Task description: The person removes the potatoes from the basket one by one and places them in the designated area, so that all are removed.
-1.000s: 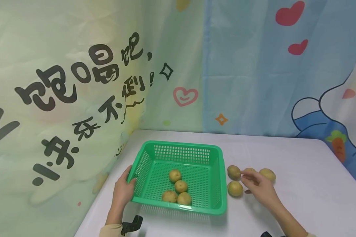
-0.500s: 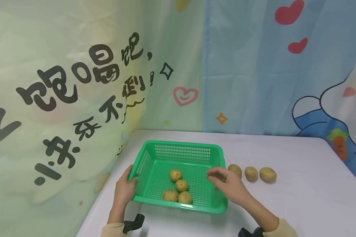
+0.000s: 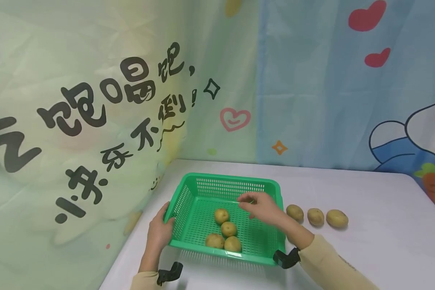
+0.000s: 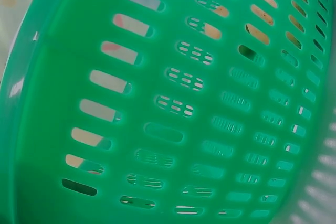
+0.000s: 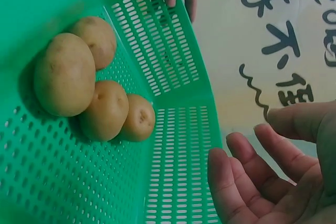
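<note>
A green plastic basket (image 3: 192,241) with slotted walls stands on the table, several potatoes (image 3: 229,229) lying on its floor. My left hand (image 3: 160,231) grips the basket's left rim. Over the right half of the basket hovers my right hand (image 3: 262,207), its fingers loosely bent. The right wrist view shows nothing between the thumb and fingers of that right hand (image 5: 268,171), apart from the potatoes (image 5: 65,74). In the left wrist view the slotted basket wall (image 4: 131,93) fills nearly everything, and the left hand does not show.
Three potatoes (image 3: 315,217) lie in a row on the white table (image 3: 377,241), right of the basket. Part of the table beside the basket is hidden by my right forearm. Printed curtains (image 3: 304,100) hang behind and to the left.
My right hand has moved left from the loose potatoes to above the basket. The front loose potato no longer shows. My left hand stays on the rim. The view has turned slightly left.
</note>
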`<state>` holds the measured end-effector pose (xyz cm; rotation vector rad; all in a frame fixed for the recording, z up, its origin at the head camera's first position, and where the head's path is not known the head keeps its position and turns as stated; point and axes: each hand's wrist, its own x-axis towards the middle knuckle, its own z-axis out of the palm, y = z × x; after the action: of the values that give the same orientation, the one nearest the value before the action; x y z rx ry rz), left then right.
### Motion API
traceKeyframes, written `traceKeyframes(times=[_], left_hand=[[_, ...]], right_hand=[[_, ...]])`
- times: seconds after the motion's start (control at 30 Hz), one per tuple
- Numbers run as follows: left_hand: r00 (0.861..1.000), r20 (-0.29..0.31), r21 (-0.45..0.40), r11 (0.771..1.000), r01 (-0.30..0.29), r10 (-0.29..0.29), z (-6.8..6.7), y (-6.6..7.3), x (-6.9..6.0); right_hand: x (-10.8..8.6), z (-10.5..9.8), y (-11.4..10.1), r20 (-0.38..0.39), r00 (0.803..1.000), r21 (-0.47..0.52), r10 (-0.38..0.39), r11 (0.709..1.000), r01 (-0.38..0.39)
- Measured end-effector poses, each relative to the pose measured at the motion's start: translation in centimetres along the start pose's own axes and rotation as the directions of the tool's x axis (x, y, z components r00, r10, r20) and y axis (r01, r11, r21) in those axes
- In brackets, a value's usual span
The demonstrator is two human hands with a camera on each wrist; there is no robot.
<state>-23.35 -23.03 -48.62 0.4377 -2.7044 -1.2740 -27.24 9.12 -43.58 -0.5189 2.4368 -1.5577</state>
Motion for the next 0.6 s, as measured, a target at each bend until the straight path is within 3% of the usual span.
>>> traceKeyframes(times=[0.27, 0.6], left_hand=[[1.0, 0.026, 0.026, 1.0, 0.001, -0.001, -0.4, 0.0, -0.2], [0.998, 0.041, 0.03, 0.999, 0.039, -0.04, -0.3, 0.3, -0.1]], right_hand=[[2.0, 0.6, 0.9, -0.038, 0.99, 0.119, 0.137, 0.984, -0.131], [4.5, 2.5, 1.9, -0.041, 0.979, 0.108, 0.198, 0.975, -0.193]])
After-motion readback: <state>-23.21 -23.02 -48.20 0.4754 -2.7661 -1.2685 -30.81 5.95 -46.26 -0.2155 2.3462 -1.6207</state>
